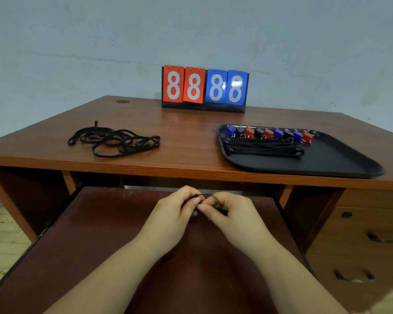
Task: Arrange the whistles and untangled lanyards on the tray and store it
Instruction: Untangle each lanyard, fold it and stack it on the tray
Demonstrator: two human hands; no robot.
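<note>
Head view | tangled lanyards (115, 139) are lying on the bench (186, 141) at left | left hand (175, 214) and right hand (230, 211) are meeting over the pull-out shelf (100, 245), each grip pinching a thin black cord (205, 197) | tray (340, 159) at right is carrying a row of whistles (269, 133) and straightened lanyards (262, 148).

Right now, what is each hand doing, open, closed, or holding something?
Left hand: closed, pinching a thin black cord.
Right hand: closed, pinching the same black cord.
</note>
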